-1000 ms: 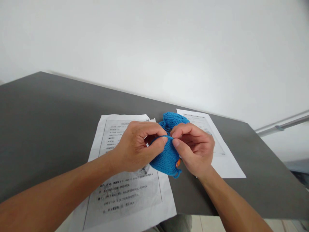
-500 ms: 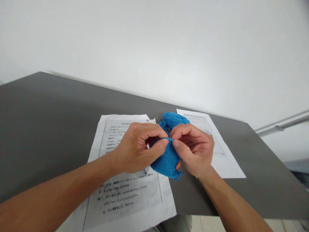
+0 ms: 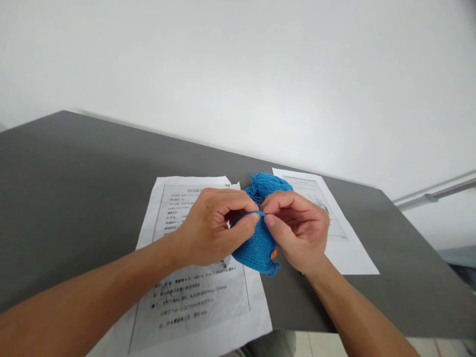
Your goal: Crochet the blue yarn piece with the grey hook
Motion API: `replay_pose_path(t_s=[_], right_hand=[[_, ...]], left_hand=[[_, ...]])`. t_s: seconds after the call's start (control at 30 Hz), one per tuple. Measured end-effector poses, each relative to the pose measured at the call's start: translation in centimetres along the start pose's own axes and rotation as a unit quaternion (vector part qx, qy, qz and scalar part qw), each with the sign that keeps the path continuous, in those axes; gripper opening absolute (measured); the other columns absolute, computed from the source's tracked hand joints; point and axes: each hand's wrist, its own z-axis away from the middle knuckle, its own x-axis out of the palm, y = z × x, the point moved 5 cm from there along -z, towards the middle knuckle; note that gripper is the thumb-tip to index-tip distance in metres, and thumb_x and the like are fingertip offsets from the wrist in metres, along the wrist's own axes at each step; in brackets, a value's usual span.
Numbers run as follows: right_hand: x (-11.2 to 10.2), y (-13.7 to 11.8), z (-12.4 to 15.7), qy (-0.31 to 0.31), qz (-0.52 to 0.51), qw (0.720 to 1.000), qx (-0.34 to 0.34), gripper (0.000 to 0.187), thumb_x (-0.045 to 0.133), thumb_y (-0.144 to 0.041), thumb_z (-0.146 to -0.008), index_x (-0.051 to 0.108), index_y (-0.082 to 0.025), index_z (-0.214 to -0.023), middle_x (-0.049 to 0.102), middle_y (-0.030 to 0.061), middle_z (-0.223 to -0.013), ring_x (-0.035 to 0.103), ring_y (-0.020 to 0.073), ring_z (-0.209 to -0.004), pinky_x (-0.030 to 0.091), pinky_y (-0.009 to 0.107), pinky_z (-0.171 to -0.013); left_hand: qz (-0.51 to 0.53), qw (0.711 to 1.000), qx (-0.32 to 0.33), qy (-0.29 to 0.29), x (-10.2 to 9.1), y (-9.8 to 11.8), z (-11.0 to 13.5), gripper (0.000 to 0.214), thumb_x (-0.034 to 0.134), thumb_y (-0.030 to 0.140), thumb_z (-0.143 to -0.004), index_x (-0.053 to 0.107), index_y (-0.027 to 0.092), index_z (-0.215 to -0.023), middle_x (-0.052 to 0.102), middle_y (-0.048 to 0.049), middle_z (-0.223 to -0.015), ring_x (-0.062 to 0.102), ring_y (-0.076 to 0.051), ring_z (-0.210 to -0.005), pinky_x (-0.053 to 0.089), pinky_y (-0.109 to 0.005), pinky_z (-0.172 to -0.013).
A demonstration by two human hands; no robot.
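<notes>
Between my two hands hangs a blue crocheted piece (image 3: 255,248), its top edge pinched at the middle. My left hand (image 3: 215,228) grips that edge between thumb and forefinger. Close beside it, my right hand (image 3: 299,225) pinches the same edge, thumb tip pressed against the fabric. A small orange bit (image 3: 274,253) shows at the piece's right side, above a short blue loop at its lower corner. Behind my fingers lies a skein of blue yarn (image 3: 269,183), with strands running toward the piece. Whether a hook sits within my right fingers is hidden.
A creased printed sheet (image 3: 201,307) lies under my left forearm and reaches past the table's front edge. Another printed sheet (image 3: 353,255) rests to the right on the grey table (image 3: 92,183). A white wall (image 3: 223,74) rises behind the table.
My right hand has shifted very slightly to the left along the crocheted edge. Otherwise the hands, piece and yarn look the same.
</notes>
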Motion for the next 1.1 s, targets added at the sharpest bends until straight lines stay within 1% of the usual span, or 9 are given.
replay_pose_path(t_s=[0.37, 0.57, 0.8, 1.1], right_hand=[[0.10, -0.04, -0.10, -0.013, 0.019, 1.000, 0.008, 0.011, 0.069, -0.012, -0.076, 0.069, -0.023, -0.071, 0.067, -0.0013, -0.067, 0.062, 0.0136, -0.061, 0.050, 0.024, -0.051], [0.08, -0.10, -0.07, -0.016, 0.024, 1.000, 0.004, 0.011, 0.070, -0.013, -0.077, 0.069, -0.023, -0.072, 0.068, -0.0006, -0.067, 0.063, 0.0147, -0.062, 0.051, 0.026, -0.052], [-0.06, 0.02, -0.01, -0.016, 0.015, 1.000, 0.001, 0.011, 0.070, -0.012, -0.078, 0.071, -0.022, -0.075, 0.070, -0.0008, -0.070, 0.062, 0.0130, -0.061, 0.050, 0.024, -0.051], [0.07, -0.09, -0.06, -0.021, 0.021, 1.000, 0.000, 0.011, 0.072, -0.013, -0.079, 0.070, -0.023, -0.075, 0.069, -0.0004, -0.067, 0.063, 0.0149, -0.062, 0.051, 0.025, -0.052]], left_hand=[[0.007, 1.000, -0.008, -0.008, 0.27, -0.47, 0.32, 0.022, 0.061, 0.007, -0.088, 0.072, 0.012, -0.069, 0.057, 0.0058, -0.058, 0.046, -0.004, -0.055, 0.036, -0.016, -0.055], [0.015, 1.000, -0.014, -0.009, 0.11, -0.40, 0.15, 0.024, 0.060, 0.008, -0.089, 0.072, 0.012, -0.069, 0.056, 0.0058, -0.058, 0.046, -0.005, -0.054, 0.036, -0.016, -0.054], [0.010, 1.000, -0.016, -0.008, 0.17, -0.25, 0.05, 0.024, 0.061, 0.008, -0.088, 0.072, 0.011, -0.068, 0.056, 0.0054, -0.057, 0.046, -0.004, -0.054, 0.036, -0.016, -0.054], [0.004, 1.000, -0.015, -0.009, 0.22, -0.30, 0.05, 0.024, 0.060, 0.008, -0.087, 0.071, 0.012, -0.067, 0.055, 0.0055, -0.056, 0.045, -0.005, -0.054, 0.035, -0.017, -0.053]])
